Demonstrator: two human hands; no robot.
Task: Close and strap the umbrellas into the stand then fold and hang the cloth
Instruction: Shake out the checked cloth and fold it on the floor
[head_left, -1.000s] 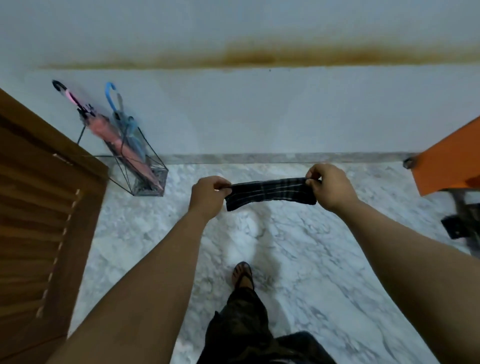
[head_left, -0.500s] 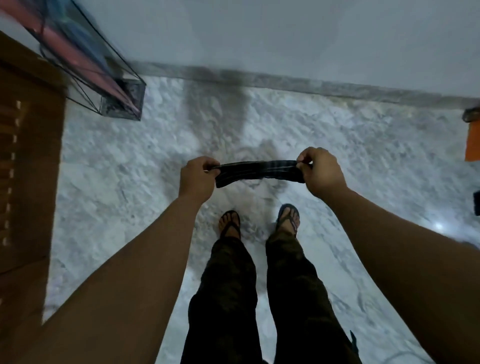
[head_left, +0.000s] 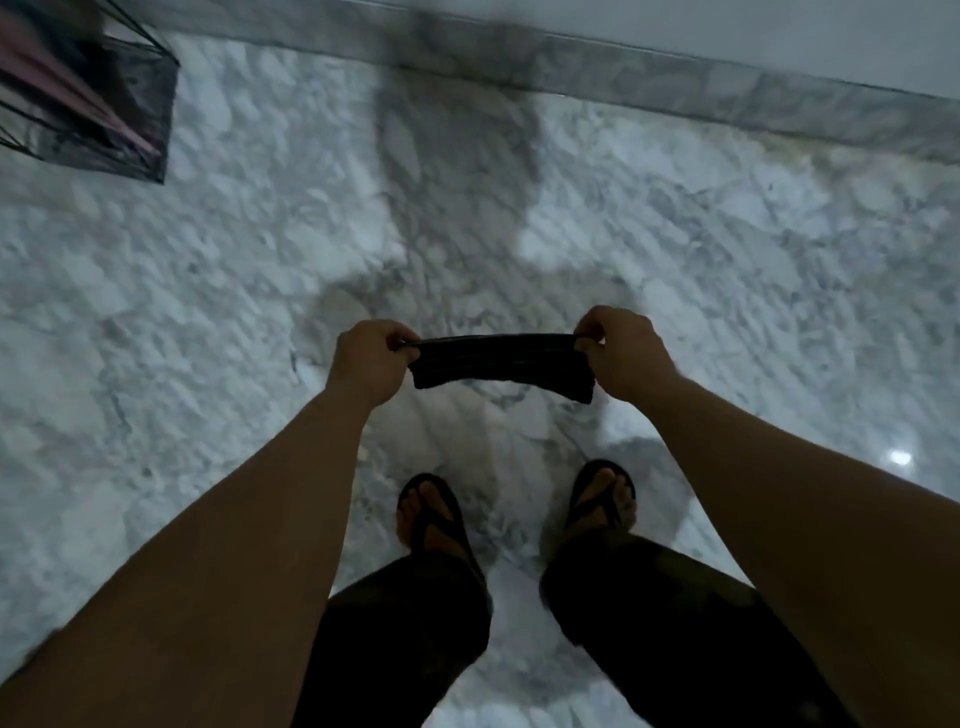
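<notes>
so the folded cloth (head_left: 501, 366) runs left-right at waist height, left hand (head_left: 371, 358) and right hand (head_left: 621, 353) each pinching an end, stand (head_left: 124, 119) far off left.

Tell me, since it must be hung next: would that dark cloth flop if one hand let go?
Probably floppy: the cloth sags between the left hand and right hand. Likely light, since pinching fingers hold it. Its folded layers might fall open.

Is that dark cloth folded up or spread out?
Folded. The cloth is a narrow layered band stretched between the left hand and right hand, each pinching one end.
</notes>
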